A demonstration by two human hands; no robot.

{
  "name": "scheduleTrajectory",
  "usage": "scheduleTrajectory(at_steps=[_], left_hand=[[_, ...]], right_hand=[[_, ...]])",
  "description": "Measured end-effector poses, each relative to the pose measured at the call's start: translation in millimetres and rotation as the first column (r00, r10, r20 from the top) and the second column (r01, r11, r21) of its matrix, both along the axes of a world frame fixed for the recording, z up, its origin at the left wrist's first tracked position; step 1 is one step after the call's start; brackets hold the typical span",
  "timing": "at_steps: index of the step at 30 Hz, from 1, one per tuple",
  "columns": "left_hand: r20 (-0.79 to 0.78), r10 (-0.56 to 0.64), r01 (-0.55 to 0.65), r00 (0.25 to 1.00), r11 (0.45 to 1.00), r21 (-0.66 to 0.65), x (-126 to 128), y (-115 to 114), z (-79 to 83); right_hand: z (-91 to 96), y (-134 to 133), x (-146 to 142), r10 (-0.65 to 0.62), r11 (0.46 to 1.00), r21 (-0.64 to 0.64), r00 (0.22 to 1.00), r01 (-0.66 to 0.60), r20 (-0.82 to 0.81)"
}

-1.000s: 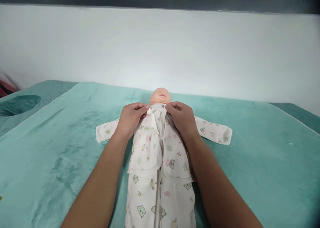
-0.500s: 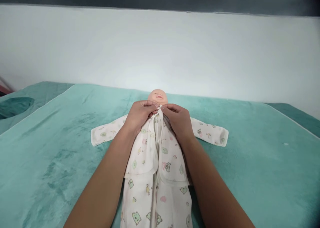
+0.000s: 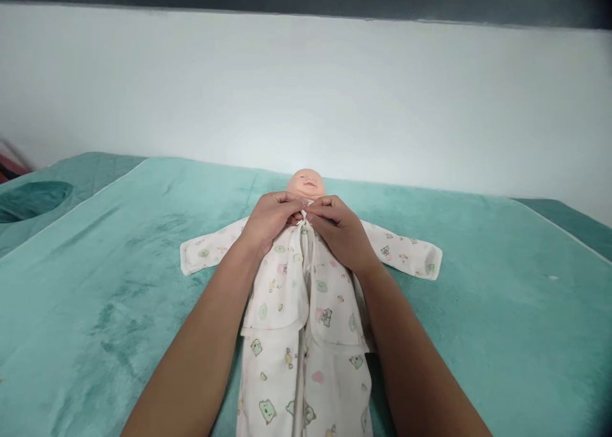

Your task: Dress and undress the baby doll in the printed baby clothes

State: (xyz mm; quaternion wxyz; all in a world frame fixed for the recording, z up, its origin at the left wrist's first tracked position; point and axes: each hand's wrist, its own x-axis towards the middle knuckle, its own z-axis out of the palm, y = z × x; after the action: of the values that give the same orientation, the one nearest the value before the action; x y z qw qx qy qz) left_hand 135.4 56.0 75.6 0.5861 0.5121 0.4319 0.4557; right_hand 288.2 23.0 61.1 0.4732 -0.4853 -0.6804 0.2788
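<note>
A baby doll (image 3: 306, 182) lies on its back, its head toward the wall. It wears a white baby jacket (image 3: 277, 296) with small animal prints, sleeves spread to both sides, and matching trousers (image 3: 268, 386) below. At the doll's neck, my left hand (image 3: 275, 217) pinches the jacket's collar edge between thumb and fingers. My right hand (image 3: 337, 226) grips the collar from the other side, its fingertips close to the left ones. The jacket's front edges hang slightly apart below my hands. Fingers partly hide whatever fastening is at the collar.
A teal plush sheet (image 3: 502, 322) covers the padded table. Behind it stands a white wall (image 3: 306, 92) with a dark band on top. A face hole (image 3: 33, 201) opens in the table's left end, and something red (image 3: 12, 162) shows beyond it.
My right fingers have shifted slightly at the collar, the thumb now lower. The whole view has moved a little, so the doll appears slightly further right.
</note>
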Motion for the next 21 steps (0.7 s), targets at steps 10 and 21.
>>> scheduleTrajectory(at_steps=[10, 21], left_hand=[[0.020, -0.037, 0.037, 0.999, 0.999, 0.018, -4, 0, -2.5], [-0.045, 0.001, 0.004, 0.999, 0.994, 0.109, -1, 0, -7.7]], right_hand=[[2.8, -3, 4, 0.038, 0.999, -0.021, 0.999, -0.037, 0.023], [-7.4, 4, 1, -0.121, 0.985, -0.150, 0.969, 0.090, -0.214]])
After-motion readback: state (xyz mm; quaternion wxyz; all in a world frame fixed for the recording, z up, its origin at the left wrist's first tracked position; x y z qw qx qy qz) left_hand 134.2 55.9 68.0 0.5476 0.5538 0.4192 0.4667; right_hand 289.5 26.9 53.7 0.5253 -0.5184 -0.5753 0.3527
